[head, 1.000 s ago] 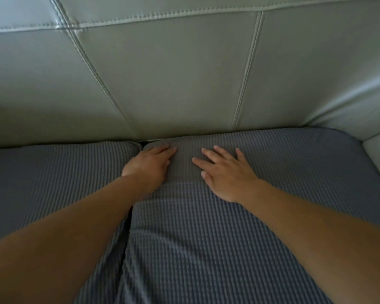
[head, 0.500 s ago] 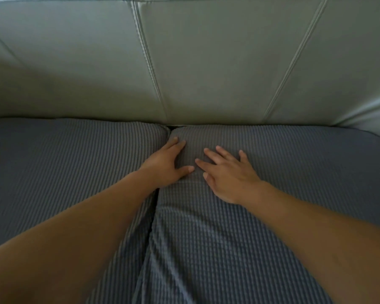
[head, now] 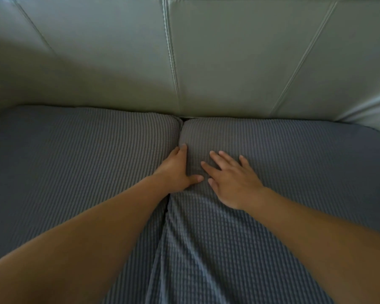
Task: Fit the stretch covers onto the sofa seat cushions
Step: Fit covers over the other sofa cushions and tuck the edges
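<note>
Right cushion's grey cover (head: 272, 172) sits under both hands – left hand (head: 176, 172) tucked fingers-down into the gap beside the left cushion (head: 75, 161), right hand (head: 233, 178) spread flat on top.

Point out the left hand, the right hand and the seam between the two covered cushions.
left hand (head: 173, 172), head view: back of hand.
right hand (head: 233, 179), head view: back of hand.
seam (head: 180, 130), head view: far end.
</note>
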A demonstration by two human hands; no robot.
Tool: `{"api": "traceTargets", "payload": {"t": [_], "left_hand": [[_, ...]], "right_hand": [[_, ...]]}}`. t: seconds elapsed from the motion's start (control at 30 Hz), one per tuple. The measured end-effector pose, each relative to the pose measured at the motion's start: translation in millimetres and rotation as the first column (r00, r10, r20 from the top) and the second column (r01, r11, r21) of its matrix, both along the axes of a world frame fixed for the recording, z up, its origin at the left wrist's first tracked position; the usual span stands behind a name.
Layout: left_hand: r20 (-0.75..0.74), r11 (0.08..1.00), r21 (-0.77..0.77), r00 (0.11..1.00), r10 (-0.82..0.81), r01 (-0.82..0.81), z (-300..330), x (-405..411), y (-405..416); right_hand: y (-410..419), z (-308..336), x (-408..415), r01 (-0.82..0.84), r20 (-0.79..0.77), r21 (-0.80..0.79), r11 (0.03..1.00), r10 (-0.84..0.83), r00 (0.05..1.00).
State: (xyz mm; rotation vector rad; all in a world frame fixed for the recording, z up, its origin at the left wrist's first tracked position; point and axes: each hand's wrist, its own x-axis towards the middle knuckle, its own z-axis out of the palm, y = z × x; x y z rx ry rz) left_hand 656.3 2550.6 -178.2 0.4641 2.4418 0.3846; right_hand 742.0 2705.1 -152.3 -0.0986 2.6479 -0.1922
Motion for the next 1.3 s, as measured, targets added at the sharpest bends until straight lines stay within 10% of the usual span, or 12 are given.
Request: {"api": "traceTargets", "payload": {"t": [0.37,0.57,1.3], "left_hand": [[-0.006,0.997,0.036,0.998,-0.065,0.065,36.0,65.5,-36.3],[-0.024,0.997,0.026,0.997,-0.073,0.074,40.4,113.7,-65.5],[-0.299,0.987,0.044,0.945,-0.134,0.153,31.7,210.6,-102.9]], "right_hand": [[-26.1,31.4,59.9,-0.026,-0.299,-0.132,0.991,-0.015,0.954],[-63.5,35.1,101.0,-0.132,-0.201,-0.133,0.982,0.104,0.974],[-138.8,29.5,208.1,0.572,-0.195,-0.150,0.807,-0.591,0.783]]}}
